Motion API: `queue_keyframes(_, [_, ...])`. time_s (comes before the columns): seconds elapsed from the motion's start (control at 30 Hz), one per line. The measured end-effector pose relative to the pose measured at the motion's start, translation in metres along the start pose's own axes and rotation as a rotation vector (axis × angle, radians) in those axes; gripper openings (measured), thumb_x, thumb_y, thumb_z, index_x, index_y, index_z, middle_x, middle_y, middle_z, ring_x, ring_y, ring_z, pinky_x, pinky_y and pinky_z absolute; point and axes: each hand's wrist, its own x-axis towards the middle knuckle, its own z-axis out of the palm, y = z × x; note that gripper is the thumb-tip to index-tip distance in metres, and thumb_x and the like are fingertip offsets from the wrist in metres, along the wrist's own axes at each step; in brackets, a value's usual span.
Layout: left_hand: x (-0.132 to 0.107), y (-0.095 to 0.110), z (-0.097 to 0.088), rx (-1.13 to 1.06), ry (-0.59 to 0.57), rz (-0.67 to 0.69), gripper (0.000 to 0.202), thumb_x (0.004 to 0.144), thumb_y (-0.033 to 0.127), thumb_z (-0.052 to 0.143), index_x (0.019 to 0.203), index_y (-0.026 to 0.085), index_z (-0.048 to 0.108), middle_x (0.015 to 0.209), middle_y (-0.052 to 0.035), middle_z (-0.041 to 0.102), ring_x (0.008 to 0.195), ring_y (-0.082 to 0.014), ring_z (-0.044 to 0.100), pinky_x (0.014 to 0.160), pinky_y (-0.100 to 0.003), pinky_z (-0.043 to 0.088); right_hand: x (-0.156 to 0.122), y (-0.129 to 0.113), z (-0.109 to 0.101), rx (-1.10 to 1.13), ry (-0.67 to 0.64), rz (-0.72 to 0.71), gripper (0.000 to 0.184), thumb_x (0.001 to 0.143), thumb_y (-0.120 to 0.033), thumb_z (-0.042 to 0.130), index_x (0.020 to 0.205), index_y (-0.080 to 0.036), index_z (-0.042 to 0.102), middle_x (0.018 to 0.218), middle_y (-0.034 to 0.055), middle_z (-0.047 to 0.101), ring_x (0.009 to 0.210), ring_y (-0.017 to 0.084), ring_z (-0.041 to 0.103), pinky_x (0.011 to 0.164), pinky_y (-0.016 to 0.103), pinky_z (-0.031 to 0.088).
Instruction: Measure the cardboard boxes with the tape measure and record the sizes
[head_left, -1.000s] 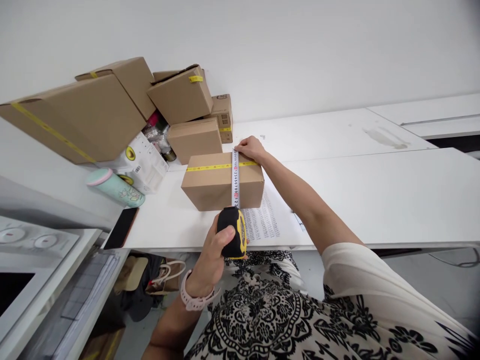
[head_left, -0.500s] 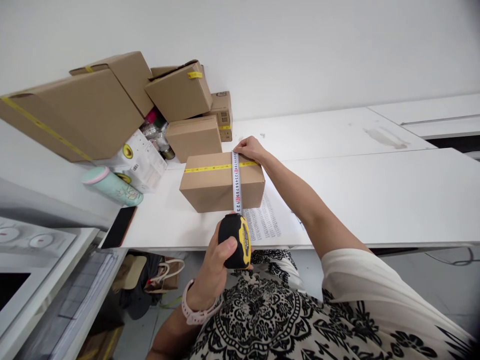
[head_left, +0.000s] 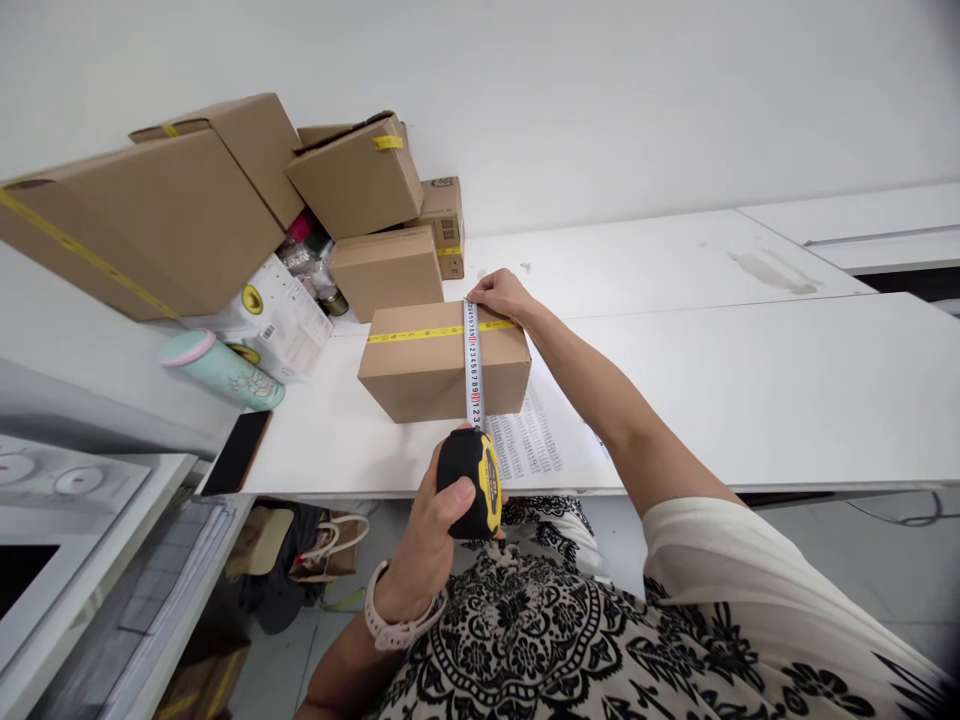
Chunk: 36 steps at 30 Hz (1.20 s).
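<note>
A small cardboard box [head_left: 420, 365] sealed with yellow tape lies on the white table [head_left: 712, 380]. My left hand [head_left: 431, 525] is wrapped round a black and yellow tape measure case [head_left: 472, 482] at the box's near side. Its white blade [head_left: 472, 360] runs across the box's top from front to back. My right hand [head_left: 501, 293] pinches the blade's end against the box's far top edge. A printed sheet of paper [head_left: 529, 440] lies under and beside the box.
Several cardboard boxes [head_left: 360, 180] are stacked at the back left against the wall. A mint tumbler [head_left: 221, 368] lies on its side next to a white carton [head_left: 281, 315]. A dark phone [head_left: 238, 452] rests at the table's left edge. A bag [head_left: 330, 545] sits under the table.
My left hand drew the tape measure case slightly toward me, lengthening the blade a little over the box. The view shifted slightly. My right hand stays at the far edge.
</note>
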Motion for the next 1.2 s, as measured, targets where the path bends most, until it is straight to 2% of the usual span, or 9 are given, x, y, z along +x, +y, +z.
queue_keyframes(0.43, [0.0, -0.002, 0.0, -0.016, 0.003, 0.009, 0.068, 0.078, 0.049, 0.072, 0.138, 0.025, 0.049, 0.115, -0.0114, 0.065, 0.086, -0.0259, 0.068, 0.055, -0.03, 0.057, -0.001, 0.001, 0.001, 0.015, -0.003, -0.004, 0.013, 0.071, -0.03, 0.072, 0.073, -0.017, 0.072, 0.078, 0.0047, 0.07, 0.076, 0.019, 0.061, 0.074, 0.032, 0.05])
queue_keyframes(0.6, [0.0, -0.003, -0.005, -0.013, -0.01, 0.053, 0.073, 0.075, 0.048, 0.074, 0.14, 0.026, 0.048, 0.127, -0.0125, 0.061, 0.087, -0.026, 0.067, 0.055, -0.031, 0.057, -0.009, -0.01, -0.009, 0.167, 0.044, -0.09, 0.014, 0.079, -0.029, 0.068, 0.075, -0.015, 0.069, 0.078, 0.006, 0.069, 0.078, 0.019, 0.061, 0.075, 0.032, 0.051])
queue_keyframes(0.7, [-0.001, -0.002, -0.009, 0.032, -0.044, 0.129, 0.084, 0.067, 0.047, 0.082, 0.142, 0.031, 0.047, 0.135, -0.0116, 0.056, 0.089, -0.0271, 0.067, 0.062, -0.034, 0.059, -0.038, -0.034, -0.024, 0.232, 0.097, -0.239, 0.02, 0.086, -0.033, 0.064, 0.08, -0.015, 0.069, 0.084, 0.0071, 0.069, 0.086, 0.019, 0.061, 0.082, 0.034, 0.051])
queue_keyframes(0.8, [-0.004, 0.002, -0.011, 0.087, -0.06, 0.194, 0.095, 0.063, 0.045, 0.086, 0.147, 0.037, 0.042, 0.136, -0.0094, 0.055, 0.095, -0.028, 0.065, 0.076, -0.038, 0.059, -0.088, -0.061, -0.036, 0.211, 0.086, -0.356, 0.025, 0.088, -0.04, 0.063, 0.08, -0.017, 0.069, 0.087, 0.0056, 0.069, 0.094, 0.021, 0.062, 0.089, 0.039, 0.049])
queue_keyframes(0.87, [-0.005, 0.005, -0.011, 0.108, -0.07, 0.199, 0.102, 0.063, 0.045, 0.087, 0.151, 0.041, 0.035, 0.139, -0.0084, 0.053, 0.095, -0.0275, 0.064, 0.079, -0.039, 0.058, -0.125, -0.069, -0.037, 0.187, 0.084, -0.41, 0.024, 0.088, -0.042, 0.063, 0.079, -0.021, 0.07, 0.087, 0.0042, 0.069, 0.096, 0.022, 0.063, 0.093, 0.041, 0.048])
queue_keyframes(0.93, [-0.006, 0.006, -0.011, 0.133, -0.094, 0.196, 0.107, 0.065, 0.046, 0.087, 0.154, 0.044, 0.028, 0.14, -0.008, 0.052, 0.094, -0.0263, 0.064, 0.078, -0.038, 0.057, -0.159, -0.067, -0.031, 0.193, 0.076, -0.434, 0.021, 0.089, -0.041, 0.062, 0.081, -0.024, 0.071, 0.09, 0.0036, 0.07, 0.095, 0.022, 0.063, 0.092, 0.042, 0.049])
queue_keyframes(1.03, [-0.002, 0.001, -0.012, 0.213, -0.131, 0.229, 0.109, 0.069, 0.045, 0.084, 0.157, 0.042, 0.02, 0.136, -0.008, 0.054, 0.095, -0.0247, 0.063, 0.078, -0.036, 0.055, -0.196, -0.052, -0.019, 0.26, -0.044, -0.376, 0.019, 0.091, -0.041, 0.06, 0.085, -0.028, 0.072, 0.093, 0.0024, 0.071, 0.091, 0.02, 0.065, 0.088, 0.04, 0.052])
queue_keyframes(1.13, [0.005, -0.005, -0.016, 0.287, -0.166, 0.291, 0.106, 0.072, 0.046, 0.081, 0.157, 0.039, 0.019, 0.133, -0.0094, 0.056, 0.096, -0.0242, 0.063, 0.077, -0.035, 0.054, -0.22, -0.032, -0.013, 0.316, -0.164, -0.401, 0.018, 0.093, -0.038, 0.059, 0.094, -0.028, 0.073, 0.098, 0.0032, 0.071, 0.094, 0.018, 0.065, 0.088, 0.039, 0.052])
queue_keyframes(1.2, [0.009, -0.003, -0.02, 0.353, -0.169, 0.336, 0.107, 0.072, 0.048, 0.08, 0.158, 0.035, 0.018, 0.133, -0.0113, 0.057, 0.097, -0.0253, 0.064, 0.077, -0.036, 0.055, -0.229, -0.016, -0.015, 0.352, -0.182, -0.442, 0.021, 0.095, -0.035, 0.057, 0.106, -0.028, 0.073, 0.106, 0.0047, 0.07, 0.099, 0.019, 0.065, 0.089, 0.04, 0.052])
